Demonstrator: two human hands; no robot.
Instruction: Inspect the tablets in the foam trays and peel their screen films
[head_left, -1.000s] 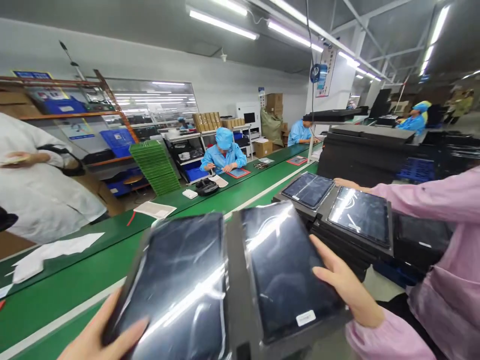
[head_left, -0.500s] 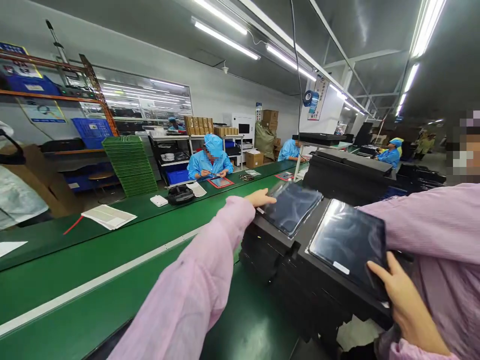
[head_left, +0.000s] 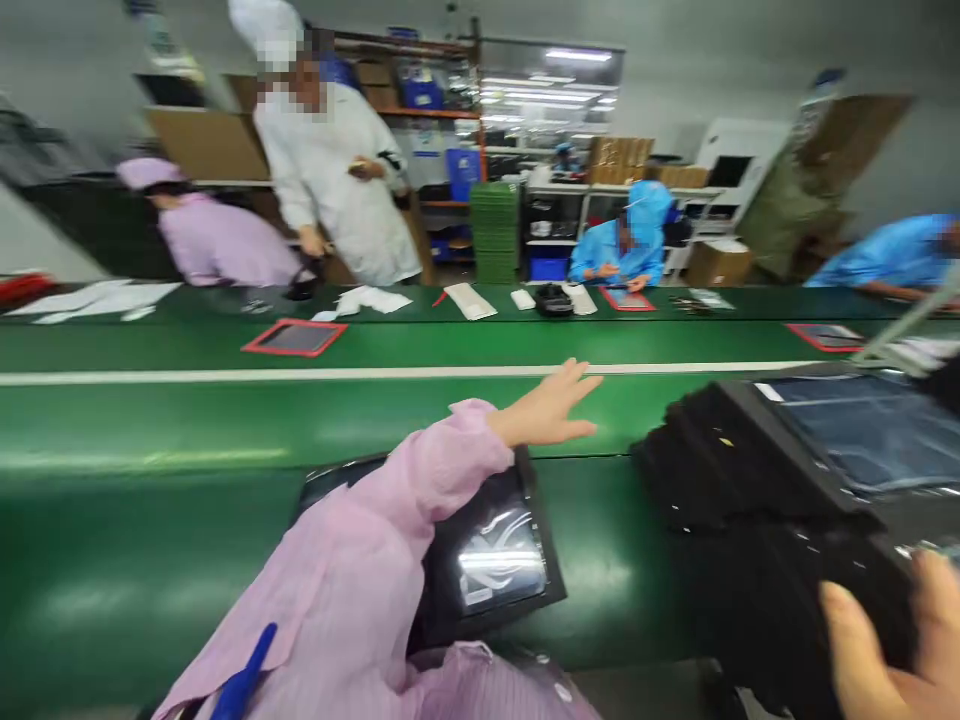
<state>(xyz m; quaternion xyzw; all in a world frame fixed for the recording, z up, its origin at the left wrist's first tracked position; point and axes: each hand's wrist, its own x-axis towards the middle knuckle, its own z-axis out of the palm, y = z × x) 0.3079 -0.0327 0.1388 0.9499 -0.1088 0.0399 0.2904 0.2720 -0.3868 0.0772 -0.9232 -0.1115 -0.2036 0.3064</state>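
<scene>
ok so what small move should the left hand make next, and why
I'd probably bring the left hand toward the right-hand edge of the black tray on the green bench. The hand is open with nothing in it, and its sleeve crosses over the tray, covering part of it.

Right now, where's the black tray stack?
Head view, right side: the black tray stack stands on the near side of the white strip, a dark tablet on top and the right hand close by.
</scene>
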